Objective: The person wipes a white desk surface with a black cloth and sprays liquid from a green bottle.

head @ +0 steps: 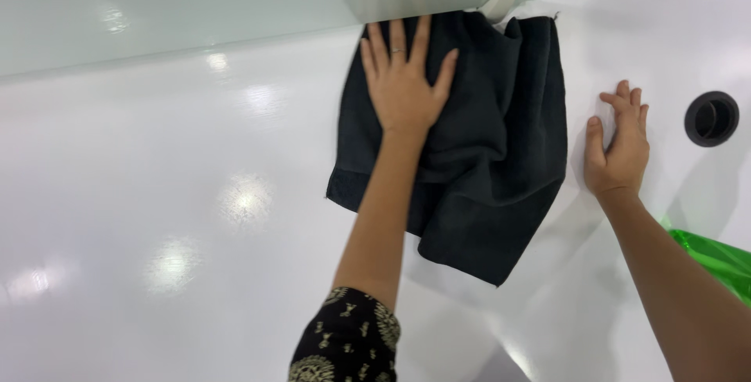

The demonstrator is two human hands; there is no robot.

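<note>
At the bottom edge, near 6 o'clock, a dark sleeve (pixel 348 343) with a pale leaf-like print covers the left upper arm. At about 4 o'clock, just under the right forearm, lies a piece of bright green see-through plastic (pixel 716 261); only a corner shows, and no label can be made out on it.

Everything rests on a glossy white surface (pixel 172 194), which fills most of the view and shows soft light spots.

Around the middle of the view, a black cloth (pixel 485 171) lies spread on this surface, rumpled, with one corner pointing toward 5 o'clock. The left hand (pixel 403 85) lies flat on the upper left part of the cloth, fingers spread and pointing to 12 o'clock, palm pressing down rather than gripping; a ring shows on one finger.

At about 3 o'clock, the right hand (pixel 618 151) rests on the bare white surface just beside the cloth's right edge, apart from it, fingers loosely bent, holding nothing.

Farther right, near the 3 o'clock edge, a round black-rimmed hole (pixel 712 118) sits in the surface.

At 12 o'clock, a pale grey-green panel (pixel 156 7) runs along the far side, and the top edge of the cloth tucks under it, beside a small white fitting (pixel 499 0).
</note>
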